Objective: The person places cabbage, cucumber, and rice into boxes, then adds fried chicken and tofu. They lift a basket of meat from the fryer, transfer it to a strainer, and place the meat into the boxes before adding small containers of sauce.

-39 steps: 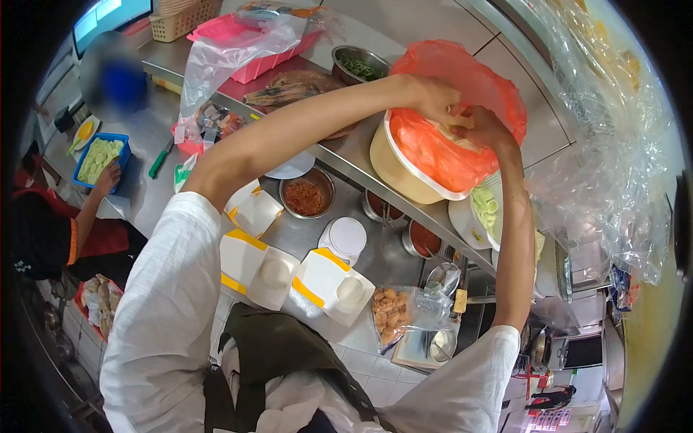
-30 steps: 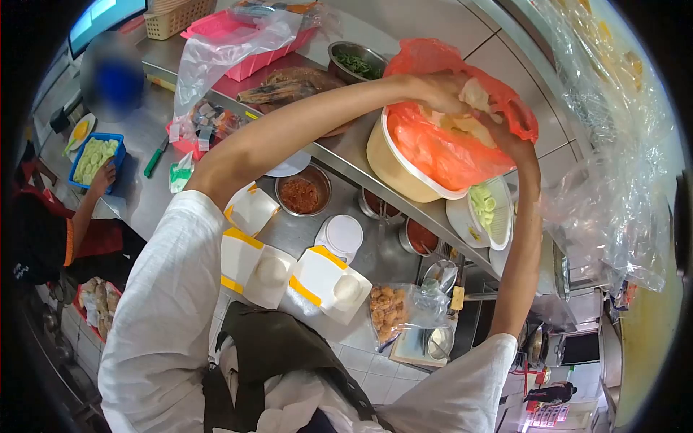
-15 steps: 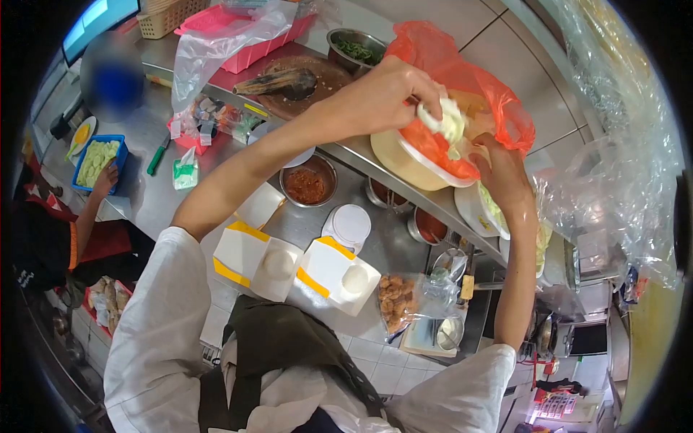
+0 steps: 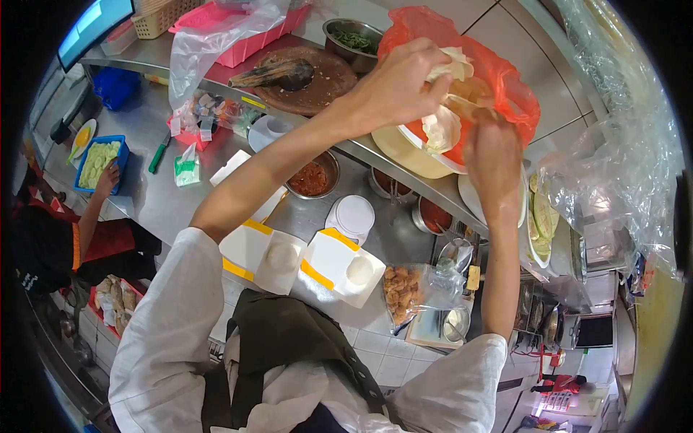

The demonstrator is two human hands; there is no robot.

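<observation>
Pale, curled cabbage leaf (image 4: 440, 130) pieces are between my two hands, above a cream bowl (image 4: 404, 155) lined with a red plastic bag (image 4: 514, 97). My left hand (image 4: 408, 83) is closed on the leaf, with one piece sticking up past its fingers and another hanging below. My right hand (image 4: 494, 155) is also closed, its fingertips pinched at a pale strip of leaf over the bag. Its grip is partly hidden by the fingers. Yellowish contents show inside the bag.
On the shelf are a stone mortar (image 4: 328, 90) with pestle, a bowl of greens (image 4: 354, 42) and a pink basket (image 4: 260, 45). Below stand open boxes with rice (image 4: 359, 272), sauce bowls (image 4: 310, 177) and a bag of fried pieces (image 4: 403, 292). At left, a co-worker's hand (image 4: 108, 177) touches a blue tray.
My left hand has risen slightly with a leaf piece, and my right hand has moved a little left and down, its fingers now pinched. The co-worker's head has left the view.
</observation>
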